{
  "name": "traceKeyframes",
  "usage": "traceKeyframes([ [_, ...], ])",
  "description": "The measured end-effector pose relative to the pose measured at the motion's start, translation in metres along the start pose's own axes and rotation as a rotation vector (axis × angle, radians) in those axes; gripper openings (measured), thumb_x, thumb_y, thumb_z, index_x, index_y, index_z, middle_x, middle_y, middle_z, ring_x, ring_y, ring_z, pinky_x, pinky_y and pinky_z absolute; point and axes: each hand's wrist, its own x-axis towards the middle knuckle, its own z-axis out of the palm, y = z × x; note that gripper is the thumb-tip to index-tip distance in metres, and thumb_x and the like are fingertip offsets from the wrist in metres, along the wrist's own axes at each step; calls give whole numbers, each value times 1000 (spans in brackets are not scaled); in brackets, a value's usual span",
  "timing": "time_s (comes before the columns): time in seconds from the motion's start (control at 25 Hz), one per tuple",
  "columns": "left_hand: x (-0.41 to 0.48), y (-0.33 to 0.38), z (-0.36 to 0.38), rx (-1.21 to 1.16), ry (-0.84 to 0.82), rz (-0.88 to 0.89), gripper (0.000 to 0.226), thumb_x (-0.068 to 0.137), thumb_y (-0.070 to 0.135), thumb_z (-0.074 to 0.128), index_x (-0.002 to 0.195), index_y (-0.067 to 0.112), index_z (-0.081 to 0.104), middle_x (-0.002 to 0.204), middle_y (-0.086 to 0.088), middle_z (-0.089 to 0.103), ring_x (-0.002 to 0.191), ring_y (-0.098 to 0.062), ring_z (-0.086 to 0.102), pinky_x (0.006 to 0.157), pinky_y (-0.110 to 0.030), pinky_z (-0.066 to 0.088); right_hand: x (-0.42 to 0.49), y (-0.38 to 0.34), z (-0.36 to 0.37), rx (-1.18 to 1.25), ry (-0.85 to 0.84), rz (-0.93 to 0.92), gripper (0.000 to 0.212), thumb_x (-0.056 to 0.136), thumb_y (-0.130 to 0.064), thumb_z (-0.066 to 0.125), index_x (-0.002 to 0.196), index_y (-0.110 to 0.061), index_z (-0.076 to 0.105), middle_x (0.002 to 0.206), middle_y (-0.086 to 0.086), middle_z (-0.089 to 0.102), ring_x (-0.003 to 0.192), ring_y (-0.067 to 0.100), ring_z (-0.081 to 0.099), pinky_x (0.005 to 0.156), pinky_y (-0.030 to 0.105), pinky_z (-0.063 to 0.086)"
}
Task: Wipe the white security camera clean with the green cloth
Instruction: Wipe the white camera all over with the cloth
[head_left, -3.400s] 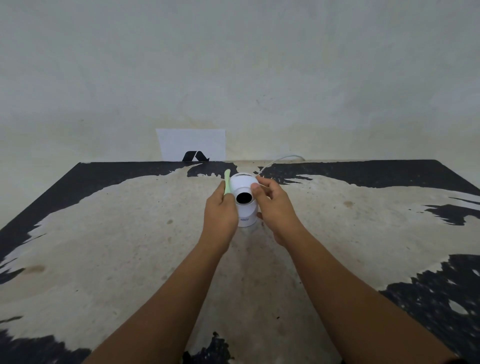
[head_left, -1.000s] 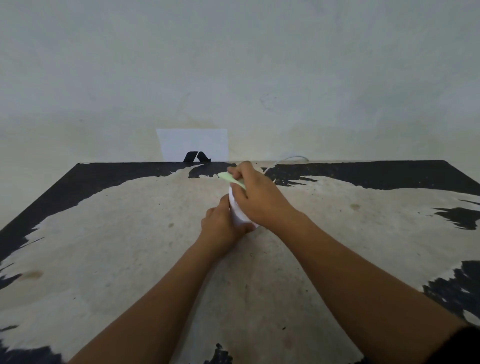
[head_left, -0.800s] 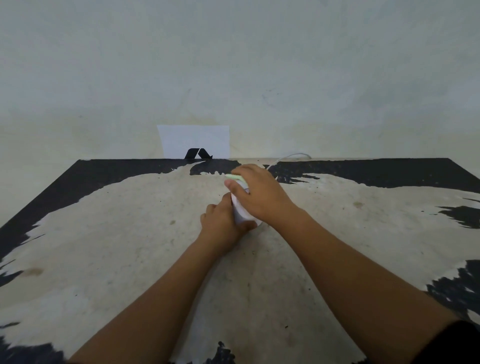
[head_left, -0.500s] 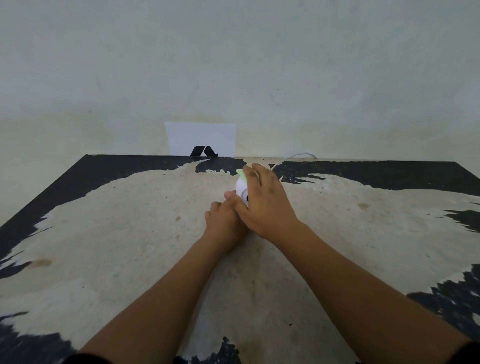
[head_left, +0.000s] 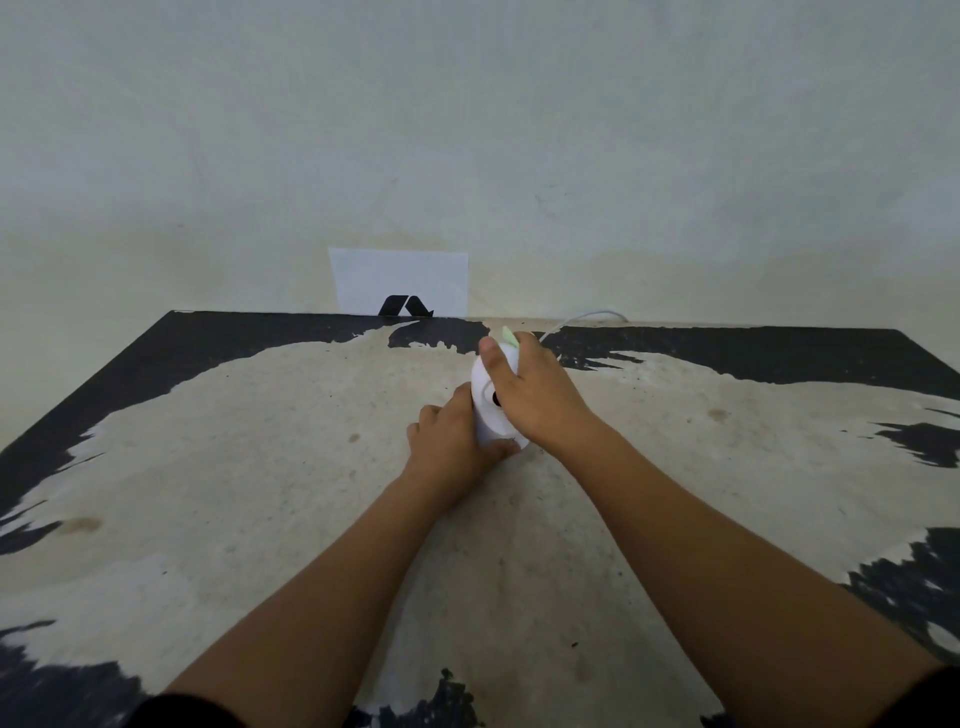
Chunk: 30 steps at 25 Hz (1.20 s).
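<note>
In the head view there is one white security camera (head_left: 488, 410), one green cloth (head_left: 510, 336), one white cable (head_left: 589, 315), one white paper sheet (head_left: 400, 280) and two bare hands. The security camera stands upright on the counter (head_left: 234, 467), near the far middle of it, on the worn pale part of the surface. Its body is smooth and round, and only a small piece of the dark lens shows beside the right hand (head_left: 535, 389). The left hand (head_left: 449, 441) grips the low part of the body, with its fingers closed around the base. The right hand lies over the top and front, its fingers pressing the cloth onto the camera; only a small green tip shows above the knuckles. The cable runs from behind the camera toward the wall (head_left: 571, 130). The paper sheet leans on the wall at the counter's far edge and carries a black mark.
</note>
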Motion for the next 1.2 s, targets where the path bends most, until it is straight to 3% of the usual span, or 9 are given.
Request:
traceKeyframes([
  [0.12,1,-1,0,48,-14,22,64,83,48,53,139,26,30,135,-7,51,121,-32,42,93,-43,31,-22,2,9,-174,5,-96,79,88,-65,34,150,-20,17,158,12,16,144,32,21,116,45,23],
  [0.2,2,0,0,68,4,9,53,86,43,49,134,26,34,133,-7,50,121,-32,43,96,-45,33,-26,-2,14,-418,47,-243,81,85,-69,25,148,-18,23,159,10,16,147,35,8,119,50,9],
  [0.36,7,-2,4,91,-3,-3,57,83,51,50,134,30,37,139,-2,47,127,-30,41,101,-48,33,-8,-15,13,-689,14,-348,83,84,-71,13,136,-17,50,148,8,40,141,33,25,118,50,11],
  [0.52,4,-5,3,17,-21,9,74,74,57,63,136,29,33,135,-1,53,122,-29,41,97,-44,32,16,-17,-1,-370,-74,-206,58,91,-65,19,88,-27,62,103,11,58,106,32,54,88,39,38],
  [0.68,0,-5,2,-44,3,15,83,72,56,66,140,29,27,137,-2,51,121,-27,41,94,-41,31,9,-1,-16,-35,-71,80,66,94,-60,19,126,-15,54,123,12,59,108,27,52,82,32,32],
  [0.84,-1,-6,3,-72,13,28,82,70,56,67,137,27,30,132,-2,54,116,-28,43,85,-38,26,-21,17,-18,-14,-53,93,63,95,-58,22,95,-10,63,91,9,62,87,25,55,67,32,35],
  [0.96,-2,-5,2,-94,13,27,81,70,55,68,136,25,31,128,-5,56,118,-31,44,87,-39,28,-34,34,-20,-63,-53,70,45,94,-45,45,61,-15,47,62,2,50,63,18,48,53,30,31],
  [1.08,-3,-4,-1,-107,-37,8,86,70,49,70,141,30,25,129,-6,56,121,-33,43,92,-41,31,-42,50,-23,56,-41,106,25,86,-16,57,63,-8,51,63,7,49,63,22,47,58,31,35],
  [1.2,-11,-10,-8,-48,-31,-1,76,80,35,61,145,28,21,139,-10,47,127,-39,39,102,-48,33,-52,57,-25,313,-47,220,21,88,-10,50,83,8,61,75,13,54,70,23,50,64,33,37],
])
